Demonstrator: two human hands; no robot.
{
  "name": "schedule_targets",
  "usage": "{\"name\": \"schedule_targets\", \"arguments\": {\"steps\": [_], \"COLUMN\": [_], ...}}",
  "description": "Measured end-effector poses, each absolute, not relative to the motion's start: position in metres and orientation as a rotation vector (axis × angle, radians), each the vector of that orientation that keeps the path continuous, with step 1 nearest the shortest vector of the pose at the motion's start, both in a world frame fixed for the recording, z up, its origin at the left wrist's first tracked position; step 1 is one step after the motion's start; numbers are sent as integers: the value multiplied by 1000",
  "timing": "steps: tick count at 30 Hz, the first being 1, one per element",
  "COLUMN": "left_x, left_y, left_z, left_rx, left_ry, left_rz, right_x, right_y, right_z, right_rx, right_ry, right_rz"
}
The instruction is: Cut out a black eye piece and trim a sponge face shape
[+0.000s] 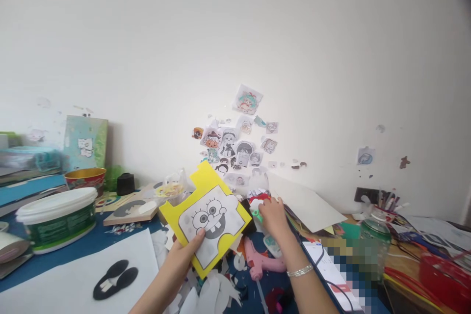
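My left hand (191, 248) is closed on a yellow sheet (200, 171) with a black-and-white cartoon face cut-out (209, 225) lying on it, thumb pressed on top of the cut-out. The sheet is tilted and has notches cut in its edges. My right hand (274, 216) reaches over the back of the table, its fingers curled down at a small bright green item (257, 212) beside red and white pieces. What those fingers grip is partly hidden. Below that hand lies a pink glue gun (259, 260).
Paper scraps (217, 294) cover the table's front middle. A white sheet with black shapes (81, 279) lies at left, near a green-and-white tub (59, 221). At right are a phone-like screen (333, 274), cables, a glass jar (375, 230) and a red container (445, 274).
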State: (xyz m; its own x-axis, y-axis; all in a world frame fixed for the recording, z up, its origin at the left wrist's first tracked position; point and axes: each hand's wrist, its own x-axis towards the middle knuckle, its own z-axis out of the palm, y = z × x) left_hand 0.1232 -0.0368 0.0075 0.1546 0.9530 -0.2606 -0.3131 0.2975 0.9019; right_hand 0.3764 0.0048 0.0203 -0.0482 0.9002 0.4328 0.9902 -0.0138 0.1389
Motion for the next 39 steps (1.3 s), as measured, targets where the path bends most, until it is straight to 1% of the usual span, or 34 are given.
{"name": "schedule_targets", "arguments": {"steps": [5, 7, 8, 11, 12, 14, 18, 24, 26, 31, 39], "left_x": [125, 126, 126, 125, 124, 123, 125, 128, 127, 126, 130], "left_y": [-44, -46, -47, -46, -45, -44, -44, -50, -52, -55, -59], "left_z": [17, 21, 23, 24, 24, 22, 18, 16, 16, 17, 19], "left_rx": [829, 863, 892, 999, 1036, 1119, 1292, 1378, 1388, 1339, 1278], "left_ry": [1076, 1112, 1127, 1190, 1202, 1191, 1092, 969, 945, 917, 953], "left_rz": [1094, 1119, 1130, 1123, 1113, 1097, 1067, 1013, 992, 964, 938], "right_x": [399, 406, 408, 405, 401, 391, 369, 337, 330, 325, 320], "right_y": [-11, -19, -24, -39, -44, -52, -57, -62, -67, -75, -71], "right_z": [47, 53, 54, 47, 41, 26, -1, -6, -4, 0, -4], "right_rx": [-2000, -1981, -1926, -1399, -1231, -1072, -1001, -862, -849, -871, -956], "right_ry": [-1894, -1838, -1799, -1586, -1521, -1365, -1046, -1111, -1091, -1118, -1012], "right_rz": [-573, -486, -355, 403, 587, 782, 808, 1074, 1108, 1067, 1018]}}
